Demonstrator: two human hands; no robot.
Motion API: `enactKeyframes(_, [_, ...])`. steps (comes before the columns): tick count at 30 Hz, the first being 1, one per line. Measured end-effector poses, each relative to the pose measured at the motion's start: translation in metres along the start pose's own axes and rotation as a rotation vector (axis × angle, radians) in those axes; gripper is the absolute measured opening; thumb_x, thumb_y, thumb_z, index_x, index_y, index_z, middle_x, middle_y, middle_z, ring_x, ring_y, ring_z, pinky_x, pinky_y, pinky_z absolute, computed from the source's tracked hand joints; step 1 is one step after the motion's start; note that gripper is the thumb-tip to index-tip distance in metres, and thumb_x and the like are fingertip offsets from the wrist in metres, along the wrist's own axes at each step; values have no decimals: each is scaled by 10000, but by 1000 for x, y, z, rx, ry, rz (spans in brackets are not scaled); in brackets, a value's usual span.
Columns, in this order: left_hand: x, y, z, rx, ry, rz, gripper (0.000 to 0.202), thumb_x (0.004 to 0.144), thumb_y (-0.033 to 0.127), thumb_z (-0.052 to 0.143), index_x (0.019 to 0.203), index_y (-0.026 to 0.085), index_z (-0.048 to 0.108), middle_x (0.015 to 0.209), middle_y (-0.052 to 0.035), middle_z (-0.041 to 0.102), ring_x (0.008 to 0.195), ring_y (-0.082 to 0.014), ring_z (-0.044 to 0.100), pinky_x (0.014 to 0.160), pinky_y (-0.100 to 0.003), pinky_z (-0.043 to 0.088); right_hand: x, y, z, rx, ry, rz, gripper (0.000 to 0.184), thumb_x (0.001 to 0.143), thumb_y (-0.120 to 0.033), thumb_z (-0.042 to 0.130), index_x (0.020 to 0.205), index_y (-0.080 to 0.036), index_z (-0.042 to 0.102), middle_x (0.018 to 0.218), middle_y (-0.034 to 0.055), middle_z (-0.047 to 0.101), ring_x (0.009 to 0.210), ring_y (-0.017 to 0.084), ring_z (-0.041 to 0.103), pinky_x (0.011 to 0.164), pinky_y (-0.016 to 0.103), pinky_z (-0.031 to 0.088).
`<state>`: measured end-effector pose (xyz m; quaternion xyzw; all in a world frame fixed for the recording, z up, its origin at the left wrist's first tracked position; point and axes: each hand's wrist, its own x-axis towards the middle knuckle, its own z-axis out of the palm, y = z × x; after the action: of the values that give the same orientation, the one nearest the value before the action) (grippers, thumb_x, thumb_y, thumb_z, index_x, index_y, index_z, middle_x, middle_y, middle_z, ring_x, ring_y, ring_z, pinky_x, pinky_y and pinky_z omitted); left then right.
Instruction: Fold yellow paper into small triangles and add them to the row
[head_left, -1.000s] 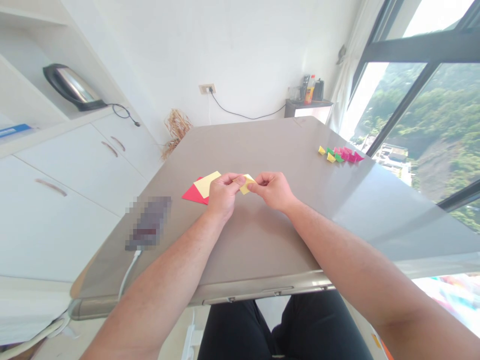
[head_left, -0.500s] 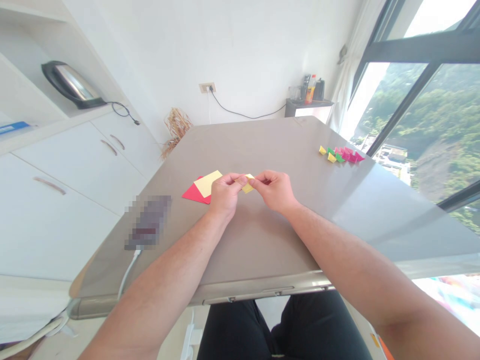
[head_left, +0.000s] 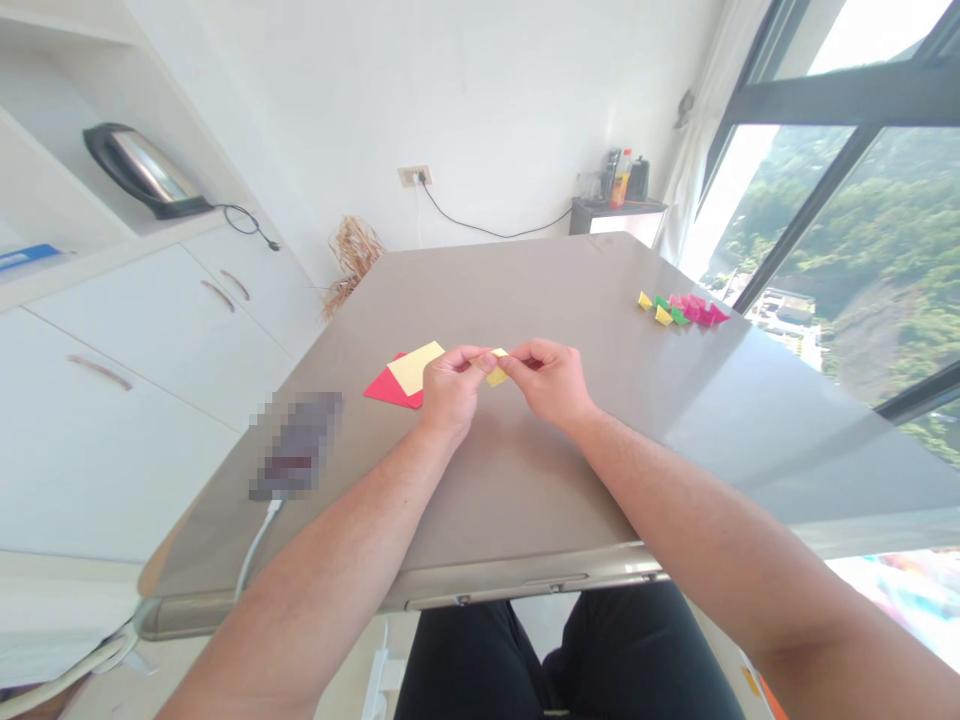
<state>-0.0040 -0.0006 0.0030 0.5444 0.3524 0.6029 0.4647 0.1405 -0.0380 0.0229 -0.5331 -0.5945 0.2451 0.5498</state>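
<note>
A small folded piece of yellow paper (head_left: 497,376) is pinched between both hands over the middle of the table. My left hand (head_left: 453,385) grips its left side with thumb and fingers. On its right side, my right hand (head_left: 549,380) holds it the same way. Part of the paper is hidden behind the fingertips. Just left of my left hand lies a sheet of yellow paper (head_left: 415,368) on top of red paper (head_left: 386,387).
Several small folded paper pieces (head_left: 684,309), yellow, green and pink, stand at the table's right side. A blurred-out dark device (head_left: 300,445) with a white cable (head_left: 257,545) lies at the left. The grey table (head_left: 517,480) reaches toward the wall. A kettle (head_left: 146,170) sits on a shelf.
Almost nothing differs. Both hands keep their pinch on the folded yellow paper, with only a very slight shift of the fingers.
</note>
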Motion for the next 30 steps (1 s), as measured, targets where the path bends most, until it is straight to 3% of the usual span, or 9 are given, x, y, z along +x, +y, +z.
enactKeyframes(6, [-1, 3, 0, 93, 16, 63, 236, 740, 429, 818, 822, 211, 781, 823, -40, 766, 797, -184, 672, 779, -314, 516, 0, 4, 2, -37, 24, -92, 198, 836, -365, 671, 705, -221, 706, 744, 14, 705, 692, 155, 605, 687, 304, 467])
enactKeyframes(12, [0, 3, -2, 97, 6, 56, 293, 720, 473, 839, 846, 211, 803, 856, -52, 771, 831, -196, 676, 785, -315, 514, 1, 5, 1, -45, 1, -71, 219, 838, -375, 677, 693, -212, 699, 691, 5, 682, 652, 147, 578, 643, 292, 442])
enactKeyframes(30, [3, 1, -1, -40, 2, -16, 132, 686, 314, 830, 758, 215, 781, 773, -19, 735, 783, -167, 649, 769, -309, 500, 0, 9, 3, -73, 1, -165, 210, 836, -327, 685, 662, -210, 687, 676, -3, 676, 628, 134, 567, 625, 282, 440])
